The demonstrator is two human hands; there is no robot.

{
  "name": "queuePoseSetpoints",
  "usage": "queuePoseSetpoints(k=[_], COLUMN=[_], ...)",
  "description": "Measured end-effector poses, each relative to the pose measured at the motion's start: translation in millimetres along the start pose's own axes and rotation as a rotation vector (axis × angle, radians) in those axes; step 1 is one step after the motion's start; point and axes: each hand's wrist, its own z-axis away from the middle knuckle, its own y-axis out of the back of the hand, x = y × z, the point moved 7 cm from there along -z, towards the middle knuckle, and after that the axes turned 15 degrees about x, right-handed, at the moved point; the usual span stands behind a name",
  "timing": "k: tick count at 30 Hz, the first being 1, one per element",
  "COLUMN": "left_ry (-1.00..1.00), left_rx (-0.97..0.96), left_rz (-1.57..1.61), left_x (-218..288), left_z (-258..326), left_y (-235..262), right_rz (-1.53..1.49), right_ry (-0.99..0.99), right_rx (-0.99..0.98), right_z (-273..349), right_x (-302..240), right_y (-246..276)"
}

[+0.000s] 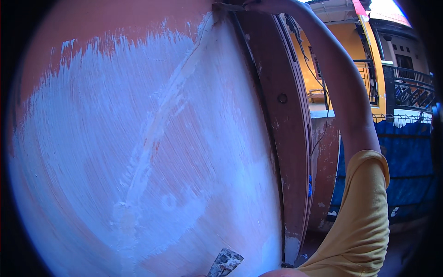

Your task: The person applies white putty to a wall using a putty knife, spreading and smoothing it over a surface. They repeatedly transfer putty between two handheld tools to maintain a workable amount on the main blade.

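Right hand (pixel 251 4) grips a scraper (pixel 227 6) on the wall (pixel 152 138) (white-smeared); left hand unseen.

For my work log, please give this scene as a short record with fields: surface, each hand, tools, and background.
surface: orange wall mostly coated with streaky white filler
right hand: right hand raised at the top edge, pressing a scraper against the wall; grip itself is cut off
left hand: out of view
tools: a paste-smeared putty knife at the bottom edge
clothing: yellow sleeve
beside wall: dark red door frame
background: yellow building, blue sheet
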Motion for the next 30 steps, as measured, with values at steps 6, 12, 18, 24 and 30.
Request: queuePoseSetpoints(k=[6, 12, 18, 24, 30], left_ry=[-0.032, -0.248, -0.110, -0.099, -0.146], left_rx=[-0.042, 0.006, -0.001, -0.080, -0.126], left_rz=[0.034, -0.048, -0.055, -0.033, 0.019], left_x=[10, 29, 28, 38, 40], left_z=[7, 17, 15, 23, 23], left_y=[-5, -4, -8, -16, -16], right_rz=[0.030, 0.084, 0.003, -0.026, 0.063], right_ry=[0.071, -0.018, 0.106, 0.092, -0.084], right_rx=[0.178, 0.257, 0.148, 0.116, 0.185], right_z=[2, -11, 1, -2, -19], right_x=[-6, -10, -24, -12, 5], right_y=[23, 0, 8, 28, 8])
